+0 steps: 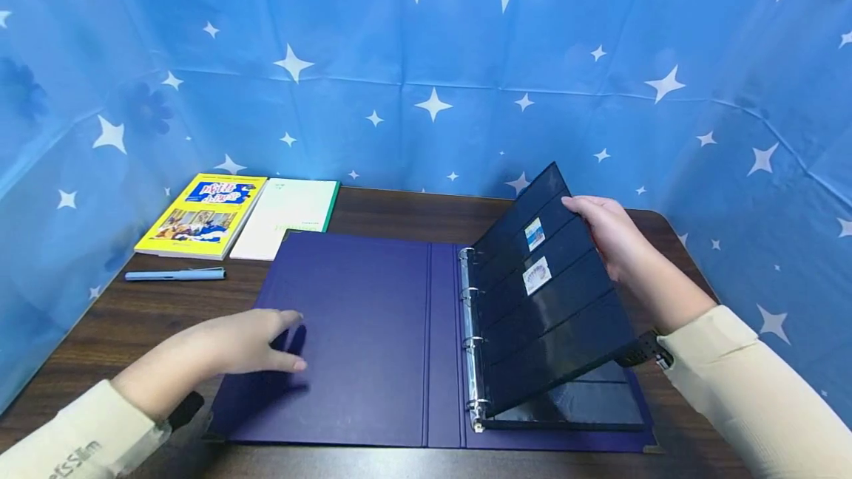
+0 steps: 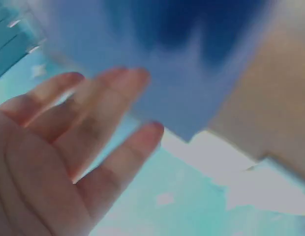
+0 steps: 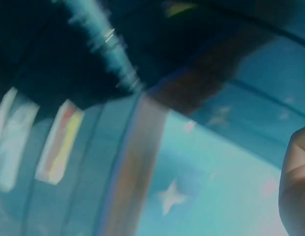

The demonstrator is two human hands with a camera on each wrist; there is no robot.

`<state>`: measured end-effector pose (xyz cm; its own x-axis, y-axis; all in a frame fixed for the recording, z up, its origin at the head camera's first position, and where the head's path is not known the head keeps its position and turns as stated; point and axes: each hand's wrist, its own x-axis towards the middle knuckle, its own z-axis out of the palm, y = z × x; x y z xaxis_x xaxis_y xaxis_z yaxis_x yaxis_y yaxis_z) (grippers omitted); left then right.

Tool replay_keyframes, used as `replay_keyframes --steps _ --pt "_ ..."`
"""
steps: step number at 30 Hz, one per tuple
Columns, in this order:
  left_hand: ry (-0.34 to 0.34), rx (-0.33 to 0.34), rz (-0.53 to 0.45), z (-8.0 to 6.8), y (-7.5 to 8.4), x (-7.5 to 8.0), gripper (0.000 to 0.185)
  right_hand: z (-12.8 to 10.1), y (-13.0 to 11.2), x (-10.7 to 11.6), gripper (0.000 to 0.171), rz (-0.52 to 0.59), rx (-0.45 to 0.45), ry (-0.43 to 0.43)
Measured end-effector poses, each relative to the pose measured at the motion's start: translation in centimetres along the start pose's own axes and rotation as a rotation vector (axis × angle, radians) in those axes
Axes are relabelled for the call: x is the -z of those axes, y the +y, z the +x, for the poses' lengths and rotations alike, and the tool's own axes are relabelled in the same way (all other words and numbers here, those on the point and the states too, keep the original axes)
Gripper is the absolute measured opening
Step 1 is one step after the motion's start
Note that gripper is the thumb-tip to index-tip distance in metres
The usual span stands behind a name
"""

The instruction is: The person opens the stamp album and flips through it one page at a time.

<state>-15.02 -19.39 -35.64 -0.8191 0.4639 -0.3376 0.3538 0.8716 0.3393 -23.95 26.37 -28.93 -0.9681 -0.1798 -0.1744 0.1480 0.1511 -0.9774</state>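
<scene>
A purple ring-bound stamp album lies spread out, its metal rings right of the middle. My right hand pinches the outer upper edge of a black stamp page and holds it tilted up from the stack. Two small stamps, a blue one and a pale one, sit in the strips of that page. In the right wrist view, stamps appear blurred. Over the bare inside of the left cover hovers my left hand, fingers apart and holding nothing. More black pages lie beneath the raised one.
At the back left, a yellow book lies beside a white book with a green edge; the album's corner is close to the white one. A light blue pen lies in front. Blue star-patterned cloth surrounds the dark wooden table.
</scene>
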Motion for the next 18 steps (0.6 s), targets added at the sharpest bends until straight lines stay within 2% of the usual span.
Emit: replay_keyframes --steps 3,6,8,10,11,14,18 --pt "0.067 -0.045 -0.048 0.1 2.2 3.1 0.070 0.8 -1.7 -2.4 0.031 -0.015 0.013 0.029" --pt "0.235 -0.112 -0.095 0.6 5.1 5.3 0.048 1.4 -2.8 -4.7 0.038 -0.003 0.046 0.014" --pt "0.319 -0.133 -0.189 1.2 7.2 6.4 0.037 1.8 -3.3 -6.2 0.038 0.026 0.064 -0.014" --pt "0.359 -0.145 -0.309 1.8 9.2 7.1 0.036 2.2 -3.7 -7.6 0.038 0.024 0.071 -0.024" --pt "0.362 -0.148 -0.370 2.2 10.2 7.4 0.038 2.4 -3.8 -8.3 0.038 0.028 0.073 -0.028" --pt "0.317 -0.134 -0.514 3.4 12.8 8.0 0.049 2.9 -4.1 -10.1 0.038 0.035 0.066 -0.052" --pt "0.247 -0.120 -0.601 5.0 15.3 8.1 0.054 3.1 -4.3 -11.6 0.035 0.020 0.067 -0.077"
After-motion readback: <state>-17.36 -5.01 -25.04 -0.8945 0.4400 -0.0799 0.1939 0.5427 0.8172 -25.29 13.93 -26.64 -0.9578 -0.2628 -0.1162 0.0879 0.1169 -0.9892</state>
